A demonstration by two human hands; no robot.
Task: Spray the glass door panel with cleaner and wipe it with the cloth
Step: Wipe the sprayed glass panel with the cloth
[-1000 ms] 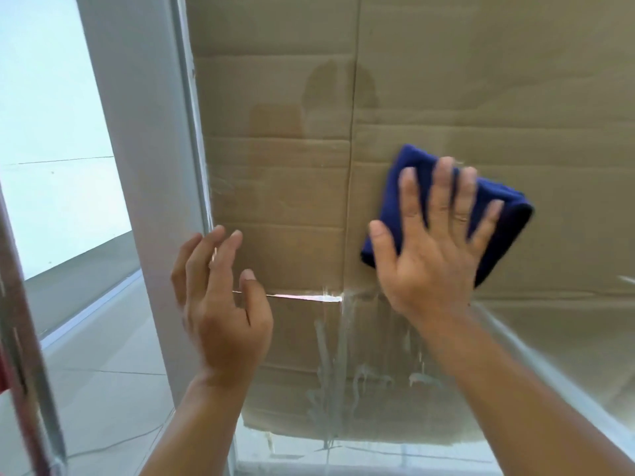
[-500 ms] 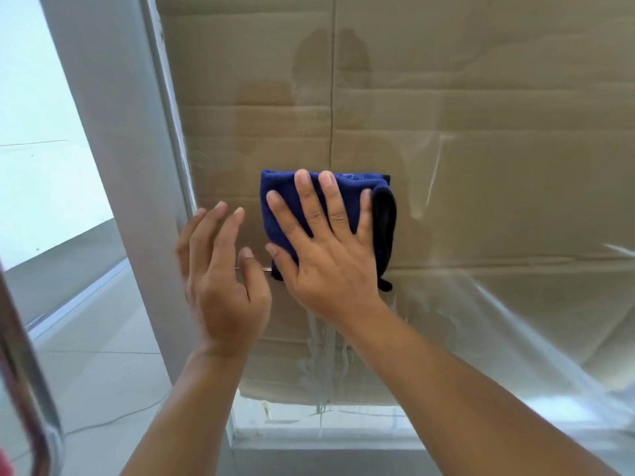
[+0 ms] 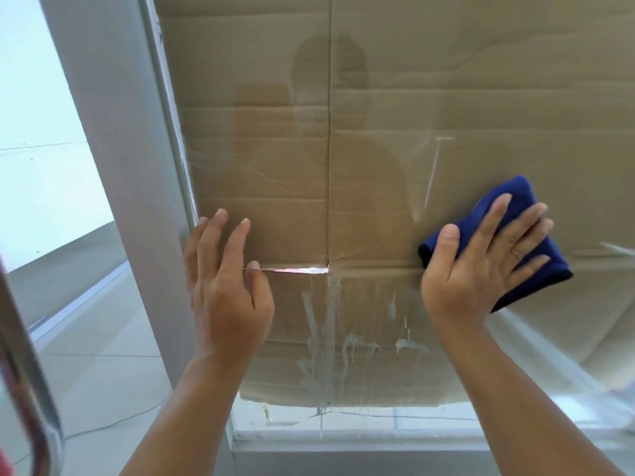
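Observation:
The glass door panel [image 3: 378, 115] fills the view, with brown cardboard behind it. My right hand [image 3: 481, 262] presses a folded dark blue cloth [image 3: 508, 201] flat against the glass at the right, fingers spread and straight. My left hand [image 3: 223, 283] rests on the glass near its left edge, fingers straight, holding nothing. White streaks of cleaner [image 3: 326, 338] run down the glass between my two forearms. No spray bottle is in view.
A grey door frame [image 3: 113, 166] runs down the left side of the glass. A shiny metal handle bar [image 3: 31, 389] curves at the far left. Pale floor tiles [image 3: 103, 389] lie below, and a grey bottom rail [image 3: 343, 451] borders the panel.
My right hand has swept the cloth from the middle of the glass, beside my left hand, out to the right. My left hand has stayed against the glass.

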